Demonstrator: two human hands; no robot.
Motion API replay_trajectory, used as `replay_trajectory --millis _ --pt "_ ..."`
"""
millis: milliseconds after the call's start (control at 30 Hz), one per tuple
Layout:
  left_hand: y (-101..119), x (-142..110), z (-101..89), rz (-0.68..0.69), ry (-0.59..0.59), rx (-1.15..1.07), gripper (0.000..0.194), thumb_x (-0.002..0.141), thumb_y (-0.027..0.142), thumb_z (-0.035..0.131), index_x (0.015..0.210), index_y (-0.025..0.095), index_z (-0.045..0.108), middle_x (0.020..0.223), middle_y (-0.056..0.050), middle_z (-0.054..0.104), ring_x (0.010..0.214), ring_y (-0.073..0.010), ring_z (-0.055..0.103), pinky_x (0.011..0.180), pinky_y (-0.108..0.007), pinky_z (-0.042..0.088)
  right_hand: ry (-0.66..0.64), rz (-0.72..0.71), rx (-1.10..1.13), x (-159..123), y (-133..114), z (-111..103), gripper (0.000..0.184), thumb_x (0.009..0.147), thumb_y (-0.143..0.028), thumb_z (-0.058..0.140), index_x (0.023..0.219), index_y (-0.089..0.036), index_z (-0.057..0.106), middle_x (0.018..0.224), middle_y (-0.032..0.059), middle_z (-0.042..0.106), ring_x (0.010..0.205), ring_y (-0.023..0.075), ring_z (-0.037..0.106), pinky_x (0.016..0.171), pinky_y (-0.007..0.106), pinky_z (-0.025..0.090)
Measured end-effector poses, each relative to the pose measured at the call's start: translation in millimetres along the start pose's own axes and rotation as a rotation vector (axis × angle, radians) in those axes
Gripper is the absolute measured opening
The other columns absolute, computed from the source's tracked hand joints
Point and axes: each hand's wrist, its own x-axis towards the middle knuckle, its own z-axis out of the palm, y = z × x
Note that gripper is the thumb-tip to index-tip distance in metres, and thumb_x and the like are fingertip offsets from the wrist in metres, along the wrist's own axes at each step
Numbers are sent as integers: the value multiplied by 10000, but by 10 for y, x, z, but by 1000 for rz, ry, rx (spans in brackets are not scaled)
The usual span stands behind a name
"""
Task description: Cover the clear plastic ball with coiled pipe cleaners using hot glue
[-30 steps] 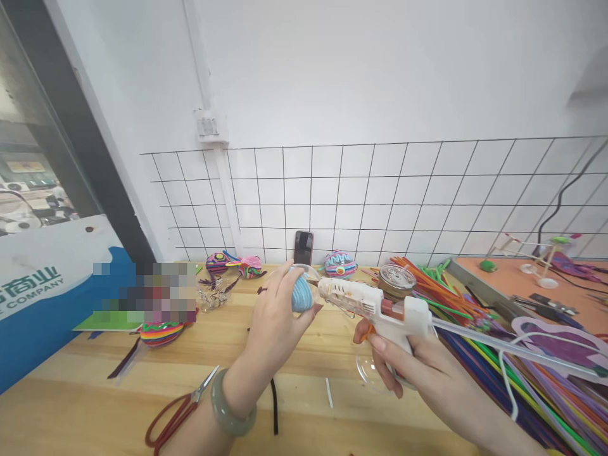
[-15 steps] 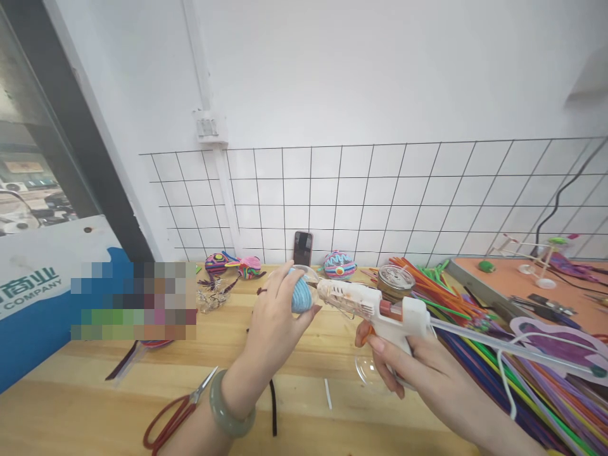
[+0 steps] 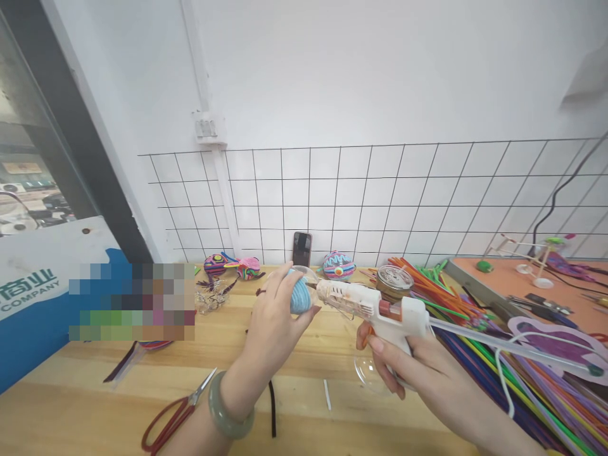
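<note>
Between the fingers and thumb of my left hand [image 3: 273, 323] is a clear plastic ball half partly covered with light blue fuzzy strips [image 3: 300, 295]. My right hand [image 3: 408, 364] is wrapped round the handle of a white hot glue gun [image 3: 356, 297], with a finger at its orange trigger. The gun's nozzle points left and meets, or nearly meets, the blue strips' right edge. A long clear glue stick [image 3: 503, 342] sticks out of the gun's back. Below the gun a clear plastic dome [image 3: 368, 370] lies on the wooden table [image 3: 228, 418].
Red-handled scissors [image 3: 175, 418], a black strip [image 3: 272, 408] and a white strip [image 3: 327, 394] lie nearby. Coloured pipe cleaners [image 3: 536, 392] heap up at right. A phone [image 3: 302, 248] leans on the wall beside a decorated ball [image 3: 339, 265]; a round tin [image 3: 395, 280] stands behind the gun.
Both hands, the glue gun and the blue-covered ball half keep nearly the same positions. The whole view shifts very slightly.
</note>
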Motion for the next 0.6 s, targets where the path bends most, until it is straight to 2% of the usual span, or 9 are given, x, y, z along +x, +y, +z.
replay_trajectory --millis 167,433,600 --pt "7 8 -11 -1 -8 -11 473 770 269 722 1182 230 492 1369 -164 527 1265 -299 508 1014 -504 447 7 12 -14 -3 -19 0 536 930 -582 386 527 -229 413 563 11 511 574 161 512 555 279 454" --pt "6 8 -12 -2 -2 -20 473 770 282 726 1179 230 494 1368 -161 528 1267 -296 507 1013 -501 448 18 10 26 -36 -11 2 522 918 -575 420 529 -227 433 570 24 532 642 184 562 530 273 454" --pt "4 3 -2 5 3 -28 477 767 272 730 1178 229 491 1365 -164 531 1266 -303 507 1005 -512 453 7 7 21 -19 -15 1 526 930 -564 403 528 -227 424 574 18 527 590 170 532 525 279 436"
